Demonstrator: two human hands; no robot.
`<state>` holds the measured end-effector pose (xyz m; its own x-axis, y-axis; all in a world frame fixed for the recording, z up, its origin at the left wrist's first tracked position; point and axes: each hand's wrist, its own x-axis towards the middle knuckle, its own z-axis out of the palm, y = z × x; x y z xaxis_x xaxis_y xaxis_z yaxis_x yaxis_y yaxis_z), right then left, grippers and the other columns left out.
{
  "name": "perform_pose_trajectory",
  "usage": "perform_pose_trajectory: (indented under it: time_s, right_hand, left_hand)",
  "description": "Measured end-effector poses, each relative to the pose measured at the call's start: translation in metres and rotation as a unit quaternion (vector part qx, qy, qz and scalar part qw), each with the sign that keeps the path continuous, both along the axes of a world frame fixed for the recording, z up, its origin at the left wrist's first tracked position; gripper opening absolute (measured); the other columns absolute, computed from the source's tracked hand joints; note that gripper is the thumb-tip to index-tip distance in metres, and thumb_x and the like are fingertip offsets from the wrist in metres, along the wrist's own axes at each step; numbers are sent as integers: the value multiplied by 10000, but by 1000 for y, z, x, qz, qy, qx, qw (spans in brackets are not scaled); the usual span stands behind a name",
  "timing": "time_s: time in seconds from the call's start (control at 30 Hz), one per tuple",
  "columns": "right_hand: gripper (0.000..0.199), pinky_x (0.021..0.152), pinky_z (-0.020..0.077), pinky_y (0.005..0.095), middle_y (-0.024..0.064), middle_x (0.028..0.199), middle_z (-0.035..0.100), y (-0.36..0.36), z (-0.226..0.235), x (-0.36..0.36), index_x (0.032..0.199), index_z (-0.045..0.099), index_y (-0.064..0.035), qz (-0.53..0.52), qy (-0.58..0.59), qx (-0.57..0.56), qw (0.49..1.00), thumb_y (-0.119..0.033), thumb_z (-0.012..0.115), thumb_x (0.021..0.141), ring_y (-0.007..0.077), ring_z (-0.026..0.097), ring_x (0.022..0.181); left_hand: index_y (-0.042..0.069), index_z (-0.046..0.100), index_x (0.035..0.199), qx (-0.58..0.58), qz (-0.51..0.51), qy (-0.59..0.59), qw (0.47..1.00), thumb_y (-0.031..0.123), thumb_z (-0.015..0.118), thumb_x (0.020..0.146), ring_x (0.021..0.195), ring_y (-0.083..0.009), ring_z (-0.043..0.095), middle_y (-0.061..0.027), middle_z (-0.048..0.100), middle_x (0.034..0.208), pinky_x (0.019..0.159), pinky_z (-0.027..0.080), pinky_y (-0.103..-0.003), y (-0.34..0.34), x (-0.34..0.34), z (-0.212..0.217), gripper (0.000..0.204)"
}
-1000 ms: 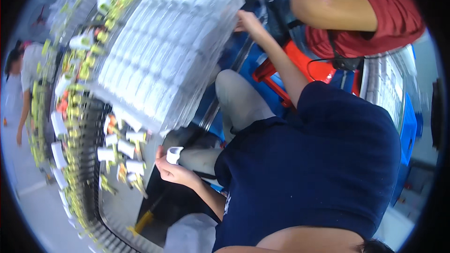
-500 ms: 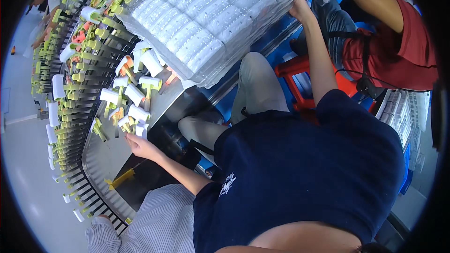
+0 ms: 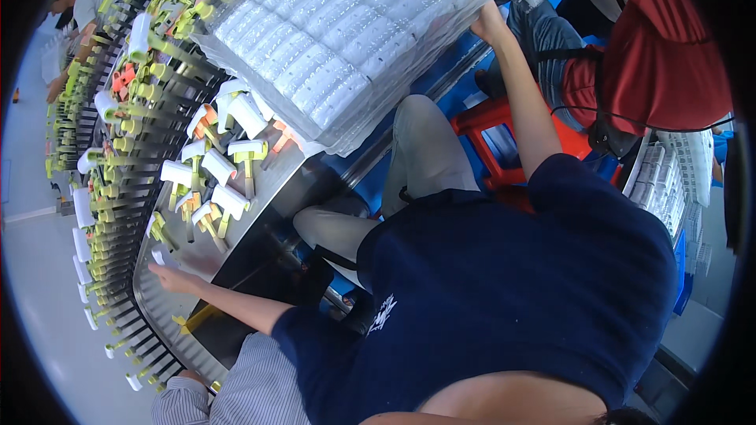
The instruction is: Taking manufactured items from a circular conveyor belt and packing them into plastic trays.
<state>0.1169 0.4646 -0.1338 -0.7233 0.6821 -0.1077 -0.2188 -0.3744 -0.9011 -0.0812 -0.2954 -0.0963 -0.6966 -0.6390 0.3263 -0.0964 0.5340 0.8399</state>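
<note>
While you leaned over the line, these were the notes.
Left hand [image 3: 169, 277]: your fingers were stretched forward and loosely together, tips touching a small white plastic piece [image 3: 160, 254] that lay on the smooth grey metal conveyor bed [image 3: 260, 212].
Right hand [image 3: 490, 22]: you had it raised against the edge of the clear tray stack [image 3: 346, 39]; whether the fingers gripped the edge or only pressed on it could not be told.
Tray stack: thin glossy moulded sheets, ribbed with rows of rounded white parts, lying tilted over the conveyor.
Conveyor pegs [image 3: 118, 212]: yellow-green plastic posts on dark slats, curving away in a long arc; several carried white, wedge-shaped caps [image 3: 230, 198].
Nearby: a red plastic stool [image 3: 496, 122]; a person in a red shirt [image 3: 661, 55]; a striped sleeve [image 3: 228, 393] at the lower edge.
</note>
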Motion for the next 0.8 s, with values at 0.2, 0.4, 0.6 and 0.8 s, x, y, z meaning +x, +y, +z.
perform_pose_trajectory:
  time_s: [0.2, 0.4, 0.6, 0.8]
  right_hand:
    - [328, 888, 498, 374, 54, 1090, 627, -9, 13, 10, 1169, 577, -92, 5, 19, 12, 1000, -329, 531, 948, 206, 604, 1017]
    - [569, 969, 446, 420, 88, 1227, 594, -7, 3, 7, 1247, 554, -52, -26, 14, 27, 999, -518, 354, 989, 235, 561, 1106]
    - [525, 921, 484, 387, 63, 1185, 609, -16, 16, 4, 1256, 545, -63, 8, 33, 0, 999, -476, 333, 1010, 198, 590, 1053]
    - [489, 883, 492, 355, 61, 1117, 640, -13, 11, 10, 1203, 585, -54, -6, 19, -20, 1000, -451, 382, 1002, 186, 611, 989]
  left_hand:
    - [-111, 639, 1072, -120, -117, -132, 977, 650, 464, 880, 947, -389, 617, -279, 655, 1026, 863, 460, -439, -64, -69, -33, 804]
    - [-76, 690, 951, -289, -97, -129, 944, 586, 448, 920, 799, -447, 638, -270, 673, 848, 718, 497, -520, -11, -47, -6, 706]
    - [-127, 678, 884, -185, 75, -156, 967, 585, 463, 912, 751, -432, 648, -283, 668, 813, 684, 525, -508, -21, -44, 0, 745]
    - [-57, 690, 1020, -6, -32, -17, 999, 560, 545, 887, 833, -326, 658, -204, 687, 972, 802, 521, -348, 59, -10, 70, 647]
